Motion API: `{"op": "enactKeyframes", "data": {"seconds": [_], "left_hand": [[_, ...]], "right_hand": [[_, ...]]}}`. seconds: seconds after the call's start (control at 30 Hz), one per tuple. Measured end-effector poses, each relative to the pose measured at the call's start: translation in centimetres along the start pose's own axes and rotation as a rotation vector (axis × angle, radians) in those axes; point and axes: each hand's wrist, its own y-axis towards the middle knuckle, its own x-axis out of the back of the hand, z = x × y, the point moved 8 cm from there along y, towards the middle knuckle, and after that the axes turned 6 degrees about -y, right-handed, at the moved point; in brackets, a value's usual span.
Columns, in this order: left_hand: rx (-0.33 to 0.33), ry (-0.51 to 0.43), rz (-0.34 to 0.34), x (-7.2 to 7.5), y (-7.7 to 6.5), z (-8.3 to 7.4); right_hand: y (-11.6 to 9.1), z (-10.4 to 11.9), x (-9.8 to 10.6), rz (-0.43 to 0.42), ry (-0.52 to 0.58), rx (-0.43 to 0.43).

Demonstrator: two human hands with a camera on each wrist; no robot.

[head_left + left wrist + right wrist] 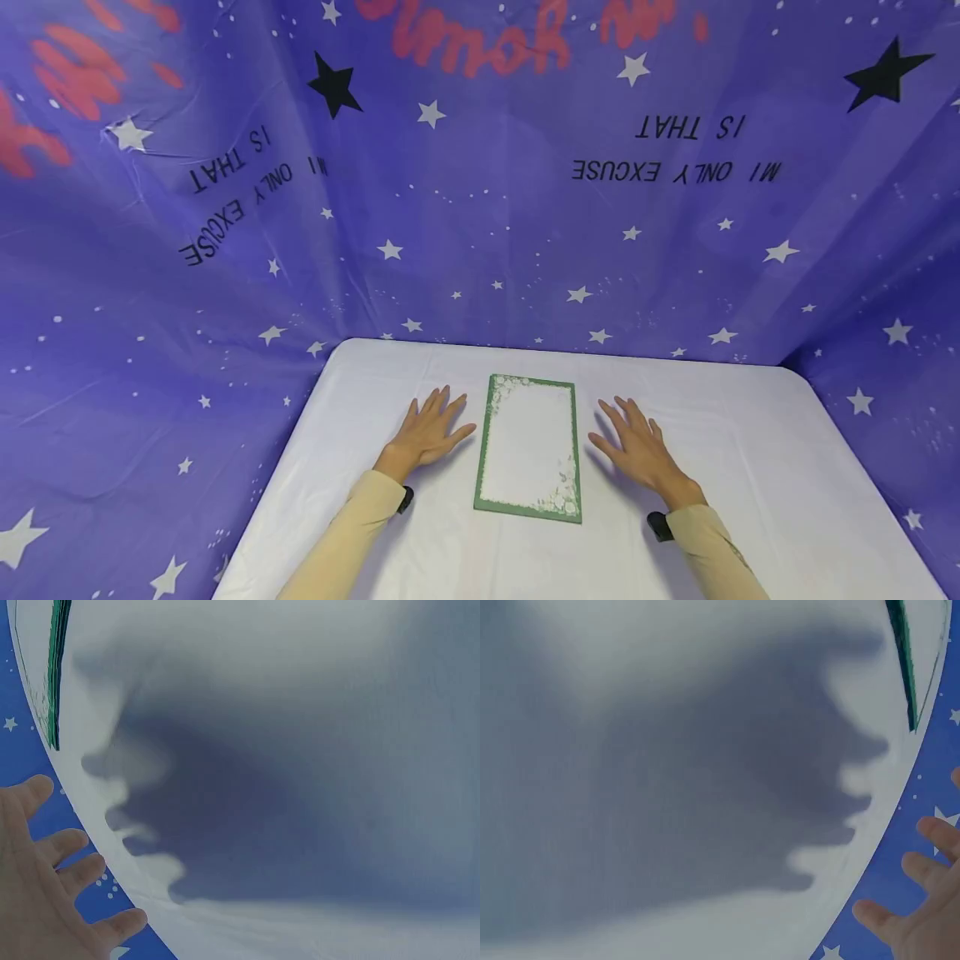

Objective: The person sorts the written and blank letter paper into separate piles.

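Note:
A flat rectangular stack of paper sheets (528,446), white with a green border and pale flowers in two corners, lies on the table between the two hands. To its left, the left hand (429,429) hovers palm down with fingers spread, touching nothing. The right hand (633,446) holds the same spread pose on the right side, apart from the stack. In the left wrist view, the stack's layered green edge (57,675) shows beyond the left hand (56,881). The right wrist view has the green edge (904,664) too, above the fingers of the right hand (922,900).
A white cloth covers the table (750,450), whose corners are rounded. Purple curtains (510,208) with stars and lettering hang behind and on both sides. Dark bands (660,527) sit at both wrists, below beige sleeves (345,533). Hand shadows fall on the cloth.

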Motion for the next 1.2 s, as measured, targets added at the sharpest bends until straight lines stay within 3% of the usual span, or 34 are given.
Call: {"op": "enactKeyframes", "data": {"seconds": [0.13, 0.27, 0.37, 0.5, 0.63, 0.73, 1.0, 1.2], "left_hand": [[0.024, -0.106, -0.136, 0.6, 0.0, -1.0], [0.117, -0.359, -0.327, 0.8, -1.3, -2.3], [0.214, -0.526, -0.396, -0.2, -2.5, -3.3], [0.309, -0.623, -0.394, -2.2, -3.9, -4.6], [0.343, -0.660, -0.371, -3.9, -4.4, -5.6], [0.354, -0.671, -0.394, -4.4, -4.3, -6.0], [0.331, -0.638, -0.417, -4.7, -3.9, -6.2], [0.316, -0.594, -0.416, -4.9, -3.5, -6.5]], "right_hand": [[0.1, 0.6, 0.3, -0.002, 0.214, -0.070], [-0.9, 1.6, 0.2, 0.000, 0.504, -0.271], [-2.2, 2.5, -0.5, -0.024, 0.536, -0.381], [-3.5, 3.7, -2.5, -0.029, 0.470, -0.445], [-4.1, 4.6, -4.1, -0.059, 0.478, -0.488], [-4.1, 5.2, -4.4, -0.105, 0.487, -0.480], [-4.5, 6.4, -4.5, -0.219, 0.408, -0.449], [-4.9, 7.1, -4.8, -0.211, 0.356, -0.481]]}}
